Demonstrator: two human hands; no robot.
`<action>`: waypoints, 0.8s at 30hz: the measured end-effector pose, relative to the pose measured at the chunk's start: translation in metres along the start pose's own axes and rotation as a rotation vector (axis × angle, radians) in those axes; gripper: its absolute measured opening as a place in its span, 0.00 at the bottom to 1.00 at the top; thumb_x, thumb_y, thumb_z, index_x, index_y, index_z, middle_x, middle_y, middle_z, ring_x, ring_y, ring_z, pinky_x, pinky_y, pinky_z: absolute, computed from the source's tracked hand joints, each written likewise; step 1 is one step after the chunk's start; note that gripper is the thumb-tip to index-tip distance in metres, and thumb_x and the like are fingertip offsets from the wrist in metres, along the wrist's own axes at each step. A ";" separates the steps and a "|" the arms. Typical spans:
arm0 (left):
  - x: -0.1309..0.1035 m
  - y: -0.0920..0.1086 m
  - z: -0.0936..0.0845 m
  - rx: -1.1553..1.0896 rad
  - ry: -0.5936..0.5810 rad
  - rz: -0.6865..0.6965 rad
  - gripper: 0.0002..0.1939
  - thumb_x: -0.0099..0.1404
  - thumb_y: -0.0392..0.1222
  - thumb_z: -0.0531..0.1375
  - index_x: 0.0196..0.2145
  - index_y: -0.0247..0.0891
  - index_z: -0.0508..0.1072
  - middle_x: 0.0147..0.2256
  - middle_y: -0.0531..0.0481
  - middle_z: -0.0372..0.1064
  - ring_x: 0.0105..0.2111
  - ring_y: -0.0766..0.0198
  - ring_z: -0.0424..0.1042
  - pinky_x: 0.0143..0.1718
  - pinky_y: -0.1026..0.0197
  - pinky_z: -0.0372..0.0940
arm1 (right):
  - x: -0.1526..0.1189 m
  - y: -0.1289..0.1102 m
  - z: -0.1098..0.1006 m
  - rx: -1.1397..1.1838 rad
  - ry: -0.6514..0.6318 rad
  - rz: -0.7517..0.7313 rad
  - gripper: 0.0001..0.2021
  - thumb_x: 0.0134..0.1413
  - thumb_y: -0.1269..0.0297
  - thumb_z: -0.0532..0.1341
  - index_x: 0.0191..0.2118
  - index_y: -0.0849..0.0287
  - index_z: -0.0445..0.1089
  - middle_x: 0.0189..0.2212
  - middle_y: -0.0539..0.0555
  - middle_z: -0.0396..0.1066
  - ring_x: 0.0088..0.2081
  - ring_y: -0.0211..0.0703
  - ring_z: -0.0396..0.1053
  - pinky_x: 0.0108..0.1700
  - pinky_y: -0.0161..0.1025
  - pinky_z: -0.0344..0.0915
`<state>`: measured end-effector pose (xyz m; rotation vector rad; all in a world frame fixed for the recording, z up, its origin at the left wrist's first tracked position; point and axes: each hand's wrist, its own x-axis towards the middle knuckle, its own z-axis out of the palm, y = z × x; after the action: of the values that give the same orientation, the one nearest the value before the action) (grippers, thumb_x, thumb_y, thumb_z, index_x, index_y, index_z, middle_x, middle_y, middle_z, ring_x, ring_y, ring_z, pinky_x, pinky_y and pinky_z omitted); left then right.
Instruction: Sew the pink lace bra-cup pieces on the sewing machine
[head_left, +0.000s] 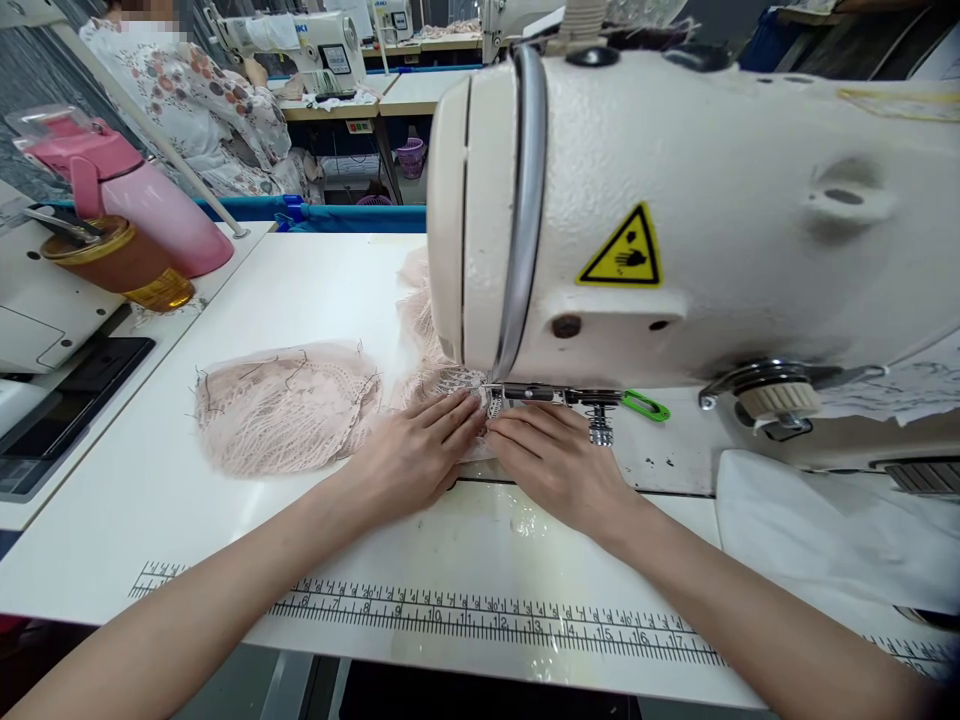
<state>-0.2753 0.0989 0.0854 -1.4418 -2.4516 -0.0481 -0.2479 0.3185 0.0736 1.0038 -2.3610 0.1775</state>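
Note:
Pale pink lace fabric (420, 310) lies bunched at the needle area of a white sewing machine (712, 220), partly behind its head. My left hand (420, 445) rests flat on the lace just left of the presser foot, fingers stretched out. My right hand (559, 465) is at the right of the foot, its fingers closed on the near edge of the lace; the fingertips are partly hidden. The needle itself is hard to make out. Another pink lace piece (289, 410), with loose dark threads, lies on the table to the left.
A pink bottle (142, 195), an amber cup (120, 260) and a dark phone (97, 385) are at the left. A green clip (645, 406) sits beside the foot. White cloth (832, 530) lies at right. A printed ruler (435, 615) runs along the front. Someone (195, 110) sits behind.

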 end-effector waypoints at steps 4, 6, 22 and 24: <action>0.000 0.003 0.001 0.015 0.013 -0.012 0.22 0.70 0.36 0.49 0.57 0.23 0.67 0.57 0.35 0.65 0.57 0.50 0.67 0.57 0.50 0.67 | 0.000 0.000 0.000 0.000 0.009 -0.001 0.11 0.55 0.82 0.57 0.37 0.61 0.72 0.39 0.50 0.77 0.45 0.36 0.71 0.53 0.38 0.64; 0.001 0.004 0.000 0.010 0.007 -0.026 0.22 0.70 0.36 0.48 0.58 0.24 0.66 0.57 0.35 0.65 0.58 0.51 0.66 0.57 0.50 0.67 | 0.000 0.000 -0.001 -0.002 0.010 -0.003 0.11 0.56 0.81 0.56 0.37 0.61 0.72 0.38 0.50 0.77 0.44 0.36 0.71 0.52 0.37 0.64; 0.003 0.012 -0.003 0.021 -0.009 -0.042 0.22 0.72 0.38 0.48 0.59 0.25 0.66 0.57 0.31 0.64 0.58 0.46 0.66 0.56 0.47 0.67 | 0.000 0.002 -0.012 -0.130 0.001 0.102 0.10 0.60 0.73 0.56 0.40 0.57 0.75 0.39 0.49 0.77 0.35 0.38 0.69 0.31 0.40 0.54; 0.003 0.013 -0.004 0.031 -0.001 -0.040 0.22 0.72 0.38 0.48 0.58 0.25 0.66 0.57 0.31 0.65 0.57 0.45 0.66 0.56 0.47 0.68 | 0.001 0.003 -0.013 -0.149 -0.001 0.089 0.09 0.60 0.72 0.57 0.39 0.57 0.75 0.40 0.48 0.77 0.35 0.37 0.69 0.31 0.40 0.54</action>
<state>-0.2650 0.1073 0.0882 -1.3801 -2.4709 -0.0174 -0.2446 0.3246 0.0852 0.8287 -2.3821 0.0336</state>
